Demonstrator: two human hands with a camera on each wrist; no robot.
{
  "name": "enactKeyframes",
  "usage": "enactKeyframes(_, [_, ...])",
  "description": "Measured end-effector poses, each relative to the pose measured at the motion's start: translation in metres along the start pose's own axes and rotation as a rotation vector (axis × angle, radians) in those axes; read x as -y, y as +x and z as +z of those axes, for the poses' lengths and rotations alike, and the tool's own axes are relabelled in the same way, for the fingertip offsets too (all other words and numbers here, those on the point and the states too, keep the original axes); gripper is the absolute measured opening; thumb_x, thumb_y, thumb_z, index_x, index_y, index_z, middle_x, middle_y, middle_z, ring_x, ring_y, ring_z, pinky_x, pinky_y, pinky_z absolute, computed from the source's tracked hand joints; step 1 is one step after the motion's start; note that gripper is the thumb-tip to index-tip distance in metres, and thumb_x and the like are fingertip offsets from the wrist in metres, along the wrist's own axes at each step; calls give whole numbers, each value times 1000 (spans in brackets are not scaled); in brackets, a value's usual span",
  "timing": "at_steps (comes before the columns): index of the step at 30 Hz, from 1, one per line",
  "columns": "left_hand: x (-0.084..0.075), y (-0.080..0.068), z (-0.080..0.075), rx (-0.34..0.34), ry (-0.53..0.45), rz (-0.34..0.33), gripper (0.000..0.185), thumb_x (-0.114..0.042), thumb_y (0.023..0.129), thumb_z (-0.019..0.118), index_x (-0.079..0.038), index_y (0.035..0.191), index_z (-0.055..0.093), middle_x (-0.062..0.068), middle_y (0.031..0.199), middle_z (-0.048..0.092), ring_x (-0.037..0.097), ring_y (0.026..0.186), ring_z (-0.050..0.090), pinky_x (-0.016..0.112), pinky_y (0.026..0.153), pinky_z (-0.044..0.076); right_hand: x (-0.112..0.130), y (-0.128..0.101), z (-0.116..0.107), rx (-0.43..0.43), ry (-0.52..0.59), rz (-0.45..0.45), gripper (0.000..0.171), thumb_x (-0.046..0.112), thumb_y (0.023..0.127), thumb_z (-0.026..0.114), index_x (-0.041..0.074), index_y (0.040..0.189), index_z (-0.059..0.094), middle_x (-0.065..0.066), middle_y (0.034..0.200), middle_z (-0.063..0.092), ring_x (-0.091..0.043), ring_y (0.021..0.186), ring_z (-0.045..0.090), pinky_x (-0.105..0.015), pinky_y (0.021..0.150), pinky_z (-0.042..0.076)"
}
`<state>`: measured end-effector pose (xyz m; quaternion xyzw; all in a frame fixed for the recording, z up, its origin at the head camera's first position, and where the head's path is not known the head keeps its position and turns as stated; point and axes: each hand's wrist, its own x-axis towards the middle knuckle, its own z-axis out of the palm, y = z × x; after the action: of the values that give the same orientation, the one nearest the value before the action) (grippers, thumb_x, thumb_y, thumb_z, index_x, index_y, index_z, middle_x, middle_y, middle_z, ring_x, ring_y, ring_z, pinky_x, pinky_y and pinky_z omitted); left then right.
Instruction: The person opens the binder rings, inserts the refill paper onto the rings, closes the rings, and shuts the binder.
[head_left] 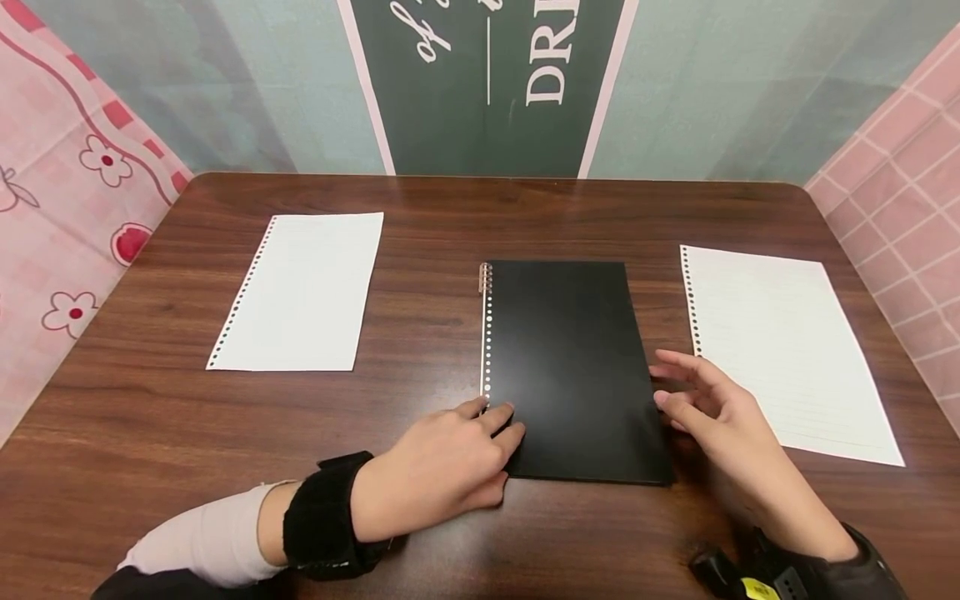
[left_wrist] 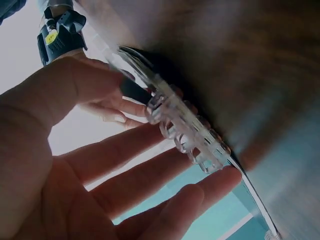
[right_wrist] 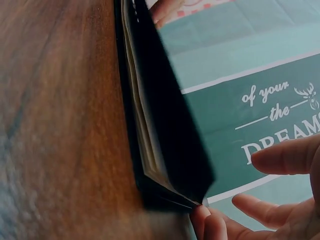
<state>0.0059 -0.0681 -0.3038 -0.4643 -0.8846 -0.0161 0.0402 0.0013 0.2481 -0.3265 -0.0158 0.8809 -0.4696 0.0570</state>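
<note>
A black loose-leaf notebook [head_left: 566, 358] lies on the table, its covers closed, with punched holes along the left edge. Clear plastic rings [left_wrist: 185, 132] run along its spine in the left wrist view. My left hand [head_left: 438, 462] holds the notebook's lower left corner, fingers over the spine edge and thumb by the bottom edge. My right hand [head_left: 712, 408] hovers by the right edge, fingers loosely bent and thumb apart. In the right wrist view the notebook's front cover [right_wrist: 165, 100] lifts slightly from the pages, and one or two fingertips [right_wrist: 215, 227] are near its corner.
A white punched sheet [head_left: 300, 292] lies at the left of the brown wooden table [head_left: 420, 317]. Another punched sheet [head_left: 783, 350], faintly ruled, lies at the right, partly behind my right hand. A green printed cloth [head_left: 487, 133] hangs along the back.
</note>
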Motion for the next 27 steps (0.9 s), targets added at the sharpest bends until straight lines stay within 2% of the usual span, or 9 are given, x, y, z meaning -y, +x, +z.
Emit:
enactKeyframes(2, [0,-1,0,-18,-2,5,28,-27,85,65,-11,108,70,7,119,71,23,104,70,28,84,57,0,0,0,1,3,6,48,15,100,59,8,145,45,30,116,56,2,87,66,-20,70,54])
enactKeyframes(6, [-1,-2,2,-64,2,18,24,-23,84,63,-9,103,69,9,116,72,23,104,71,27,78,59,2,1,0,6,32,17,47,15,100,59,9,145,45,29,118,57,5,92,65,-20,71,55])
enactKeyframes(10, [-1,-3,2,-77,8,25,27,-23,83,64,-6,104,67,10,116,72,24,102,72,28,74,59,2,0,1,0,109,14,45,12,100,58,11,143,47,26,119,60,6,95,65,-17,73,54])
enactKeyframes(13, [0,-4,2,-63,8,29,29,-24,85,64,-6,108,66,11,118,72,25,103,72,28,73,59,2,0,2,-15,254,5,42,7,98,59,13,139,50,19,120,63,2,90,66,-16,72,52])
enactKeyframes(17, [1,-3,2,-61,6,44,31,-23,84,64,-6,110,66,11,118,71,23,105,71,28,80,58,1,-1,5,-34,485,-25,42,-3,96,58,12,135,54,8,121,66,-4,82,67,-16,70,52])
enactKeyframes(21, [1,-3,2,-69,10,42,29,-24,84,64,-7,109,67,10,119,71,21,105,71,26,81,58,0,-1,7,-17,672,-40,47,-10,95,54,10,138,50,3,117,66,-7,85,69,-19,70,55])
enactKeyframes(25, [1,-2,0,-58,-14,27,27,-24,86,63,-9,108,68,9,121,71,19,107,70,25,80,58,1,-3,10,47,799,-12,53,-10,98,50,11,145,41,2,115,69,-11,89,72,-24,69,58])
enactKeyframes(27, [0,-2,-1,-53,-32,17,24,-22,86,63,-10,106,68,8,122,70,17,107,70,25,78,58,2,-4,11,77,826,9,54,-8,99,48,10,148,37,3,118,71,-12,92,74,-27,70,59])
